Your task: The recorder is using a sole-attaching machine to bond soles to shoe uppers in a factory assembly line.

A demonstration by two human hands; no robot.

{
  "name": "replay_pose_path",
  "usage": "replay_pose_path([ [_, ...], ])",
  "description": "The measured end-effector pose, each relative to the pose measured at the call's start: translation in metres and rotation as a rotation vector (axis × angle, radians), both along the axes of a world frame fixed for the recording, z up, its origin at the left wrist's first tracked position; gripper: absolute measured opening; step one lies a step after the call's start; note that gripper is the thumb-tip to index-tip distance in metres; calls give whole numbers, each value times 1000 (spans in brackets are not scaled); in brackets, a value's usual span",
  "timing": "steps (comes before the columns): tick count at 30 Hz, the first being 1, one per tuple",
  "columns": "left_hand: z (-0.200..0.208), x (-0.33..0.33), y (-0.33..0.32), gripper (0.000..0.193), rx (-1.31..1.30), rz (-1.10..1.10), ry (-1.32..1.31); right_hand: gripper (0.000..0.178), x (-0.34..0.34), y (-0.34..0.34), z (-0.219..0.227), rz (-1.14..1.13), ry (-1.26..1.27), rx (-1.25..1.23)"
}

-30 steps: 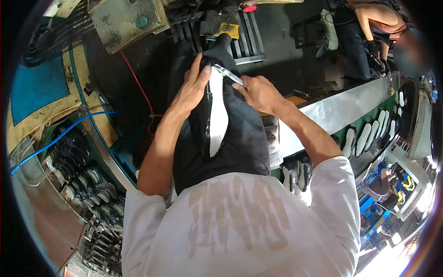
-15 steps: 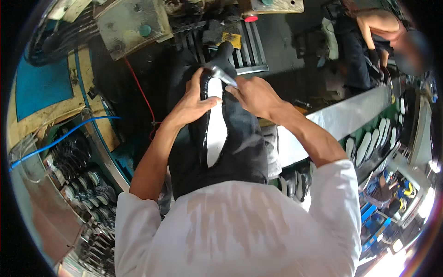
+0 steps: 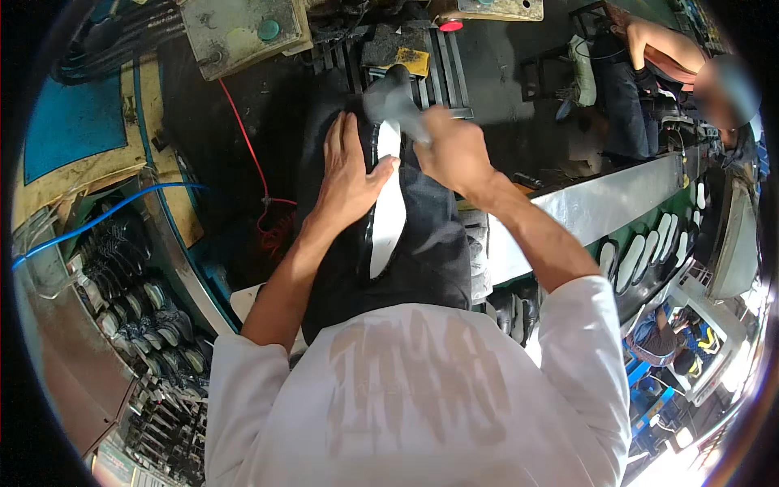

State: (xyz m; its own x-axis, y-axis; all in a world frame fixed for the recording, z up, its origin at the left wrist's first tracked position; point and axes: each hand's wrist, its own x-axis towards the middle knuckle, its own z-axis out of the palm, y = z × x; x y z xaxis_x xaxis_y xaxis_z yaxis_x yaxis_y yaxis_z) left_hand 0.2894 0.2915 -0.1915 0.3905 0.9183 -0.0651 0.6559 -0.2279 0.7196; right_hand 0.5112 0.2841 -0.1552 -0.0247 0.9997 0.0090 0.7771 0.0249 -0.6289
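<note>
On my dark-trousered lap lies a black shoe upper on its form, its long white sole side (image 3: 388, 219) facing up. My left hand (image 3: 350, 177) steadies it, fingers stretched along its left side and thumb pressed on the white face. In my fist, my right hand (image 3: 456, 158) grips a hammer (image 3: 391, 104) by its handle. Motion smears the grey hammer head, which hovers over the far end of the shoe; whether it touches cannot be told. The shoe's far tip is partly hidden behind the hammer.
Rows of black and white shoes fill racks at left (image 3: 150, 321) and right (image 3: 645, 252). A metal ledge (image 3: 584, 207) runs along my right. Ahead stands a machine box with a green button (image 3: 268, 30). A co-worker (image 3: 661, 49) bends over at far right.
The hammer head has swung leftward and blurred over the shoe's far end. My left fingers have straightened and lie flatter along the shoe. The whole view has shifted slightly.
</note>
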Motion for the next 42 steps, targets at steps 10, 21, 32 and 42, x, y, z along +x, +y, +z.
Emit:
replay_pose_path([
  [10, 76, -16, -79, 109, -597, 198, -13, 30, -2, 21, 3, 152, -126, 206],
  [21, 93, 6, -34, 101, -510, -279, -333, 52, 97, -140, 25, -680, 323, -381],
  [32, 23, 185, -21, 96, -1001, -950, 116, 59, 130, -299, 61, -1025, 431, -86],
  [42, 12, 214, -21, 98, -867, -1110, 144, 61, 138, -315, -40, -962, 447, -274],
])
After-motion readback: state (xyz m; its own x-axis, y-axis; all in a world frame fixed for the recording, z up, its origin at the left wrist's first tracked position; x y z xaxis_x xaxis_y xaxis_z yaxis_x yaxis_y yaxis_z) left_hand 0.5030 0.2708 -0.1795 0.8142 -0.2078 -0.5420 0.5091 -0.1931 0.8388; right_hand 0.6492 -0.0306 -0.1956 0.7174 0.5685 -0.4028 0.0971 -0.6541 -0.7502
